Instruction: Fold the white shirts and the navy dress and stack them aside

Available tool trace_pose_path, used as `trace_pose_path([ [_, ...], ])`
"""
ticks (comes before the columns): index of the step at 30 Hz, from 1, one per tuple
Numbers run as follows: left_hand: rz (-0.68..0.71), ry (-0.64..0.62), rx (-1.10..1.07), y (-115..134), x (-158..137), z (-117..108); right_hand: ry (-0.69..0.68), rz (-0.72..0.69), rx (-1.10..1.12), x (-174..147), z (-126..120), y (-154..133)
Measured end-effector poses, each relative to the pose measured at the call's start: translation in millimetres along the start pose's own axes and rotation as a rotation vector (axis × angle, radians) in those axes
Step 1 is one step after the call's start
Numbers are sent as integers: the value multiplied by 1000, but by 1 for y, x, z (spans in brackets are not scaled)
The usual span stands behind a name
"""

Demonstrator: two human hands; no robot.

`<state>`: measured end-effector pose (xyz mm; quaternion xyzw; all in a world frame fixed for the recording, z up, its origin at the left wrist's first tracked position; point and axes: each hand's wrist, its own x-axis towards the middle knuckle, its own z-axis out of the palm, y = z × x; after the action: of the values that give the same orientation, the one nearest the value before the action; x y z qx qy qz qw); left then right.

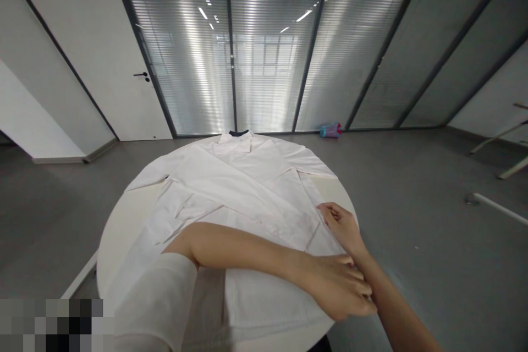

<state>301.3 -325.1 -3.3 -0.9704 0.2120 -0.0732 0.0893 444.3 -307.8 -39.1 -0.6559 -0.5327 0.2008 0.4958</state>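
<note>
A white lab coat [264, 297] lies spread on a round white table [108, 242], its collar at the far edge. Both sleeves lie over its front, crossing the middle in loose folds. My left arm reaches across the coat to the right. At the coat's lower right edge my left hand [344, 289] is closed with curled fingers; the fingertips and the cloth in them are mostly hidden. Farther up the same side, my right hand [339, 224] pinches the coat's side edge between thumb and fingers. My left forearm covers part of the coat's front.
Glass partitions with blinds [264, 66] stand beyond the table, with a door [124, 82] to the left. A blue and red object [330, 131] lies on the floor by the glass. Light-coloured furniture legs [499, 214] stand on the right.
</note>
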Motion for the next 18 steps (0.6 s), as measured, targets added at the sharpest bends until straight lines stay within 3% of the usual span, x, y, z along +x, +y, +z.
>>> trace_pose_path([
  [3,84,56,-87,-3,2,6,15,23,34,1,-1,0],
  [6,75,136,-81,-6,0,6,35,23,52,2,-2,1],
  [14,-16,206,88,-18,-18,-11,88,57,115,2,-1,5],
  [18,-62,303,152,-17,-34,-21,64,101,85,9,-5,10],
])
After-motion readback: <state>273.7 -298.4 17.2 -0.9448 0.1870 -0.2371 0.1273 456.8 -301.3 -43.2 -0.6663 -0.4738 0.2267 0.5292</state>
